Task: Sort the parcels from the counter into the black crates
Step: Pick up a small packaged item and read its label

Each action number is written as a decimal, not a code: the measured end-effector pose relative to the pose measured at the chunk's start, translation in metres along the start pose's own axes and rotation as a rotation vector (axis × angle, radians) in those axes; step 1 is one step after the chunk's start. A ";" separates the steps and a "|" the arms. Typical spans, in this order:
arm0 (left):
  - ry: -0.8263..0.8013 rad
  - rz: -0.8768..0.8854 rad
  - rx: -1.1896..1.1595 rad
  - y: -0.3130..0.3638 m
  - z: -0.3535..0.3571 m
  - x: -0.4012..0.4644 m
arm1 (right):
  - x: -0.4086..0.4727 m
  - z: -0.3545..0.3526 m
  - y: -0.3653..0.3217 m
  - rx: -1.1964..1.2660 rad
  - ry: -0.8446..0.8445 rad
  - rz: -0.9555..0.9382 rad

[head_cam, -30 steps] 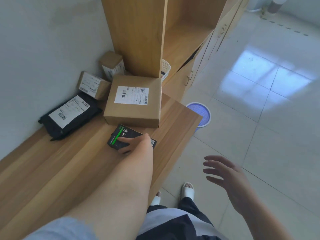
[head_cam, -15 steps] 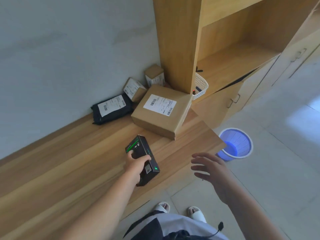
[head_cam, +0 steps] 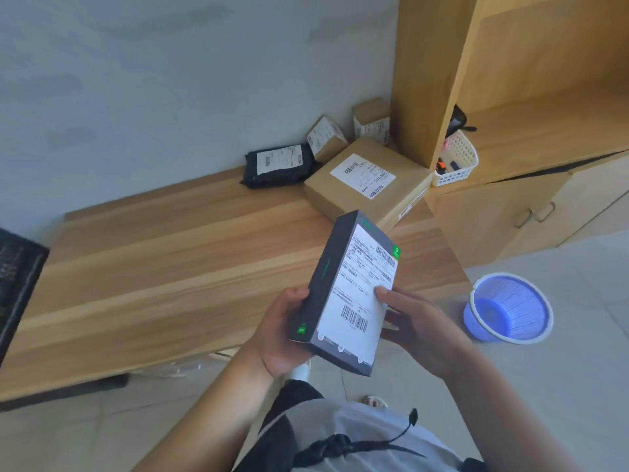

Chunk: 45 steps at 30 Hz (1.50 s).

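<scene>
Wooden counter point(head_cam: 170, 267) runs along grey wall point(head_cam: 170, 80), wood-grain top, right end just beside a tall wooden shelf unit point(head_cam: 425, 80) with cabinet doors point(head_cam: 510, 216) below it. Tiled floor point(head_cam: 561, 386) at right and bottom. Parcels sit bunched at the far right end of the counter: big brown cardboard box point(head_cam: 366, 180) with white label on top, lying flat against the shelf post; black poly mailer point(head_cam: 277, 165) with white label just left of it, against the wall; two small cardboard boxes behind, one tilted point(head_cam: 326, 137), one upright point(head_cam: 371, 120) next to the post. Blue round basket point(head_cam: 507, 308) on the floor, right of the counter end. White plastic basket point(head_cam: 456, 161) on the shelf ledge, small items inside, can't tell what. Dark object point(head_cam: 17, 277) at left edge, partly cut off, can't tell what it is. The held parcel is a dark grey flat box point(head_cam: 350, 294) with green marks and a white shipping label facing up, off the counter, raised in front of the person, tilted. Left hand point(head_cam: 279, 338) grips its lower left edge, fingers curled underneath, thumb on the side. Right hand point(head_cam: 418, 325) holds the right edge, thumb pressed on the label, fingers under the box and hidden. No black crates in view.
</scene>
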<state>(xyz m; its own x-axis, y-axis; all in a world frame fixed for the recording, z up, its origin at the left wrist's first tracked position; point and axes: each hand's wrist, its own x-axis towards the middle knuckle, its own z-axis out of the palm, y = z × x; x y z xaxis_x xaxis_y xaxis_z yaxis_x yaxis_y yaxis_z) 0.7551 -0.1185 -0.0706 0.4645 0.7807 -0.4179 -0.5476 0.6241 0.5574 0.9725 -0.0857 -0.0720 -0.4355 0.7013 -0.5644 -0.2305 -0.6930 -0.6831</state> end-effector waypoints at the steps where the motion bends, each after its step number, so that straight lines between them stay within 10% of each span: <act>1: 0.023 0.002 0.002 0.000 0.004 -0.004 | -0.003 0.000 -0.003 -0.008 -0.033 0.000; 15: 0.393 0.278 0.630 0.021 0.070 -0.074 | -0.066 0.001 -0.061 -0.272 0.068 -0.419; 45: 0.370 0.394 0.606 0.009 0.115 -0.079 | -0.108 -0.019 -0.061 -0.191 -0.144 -0.545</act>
<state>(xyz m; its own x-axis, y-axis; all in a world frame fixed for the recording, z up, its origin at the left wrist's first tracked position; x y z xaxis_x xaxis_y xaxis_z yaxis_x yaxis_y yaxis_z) 0.7932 -0.1777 0.0501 -0.0023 0.9653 -0.2610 -0.1012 0.2594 0.9605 1.0497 -0.1154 0.0221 -0.4151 0.9084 -0.0495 -0.2990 -0.1876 -0.9356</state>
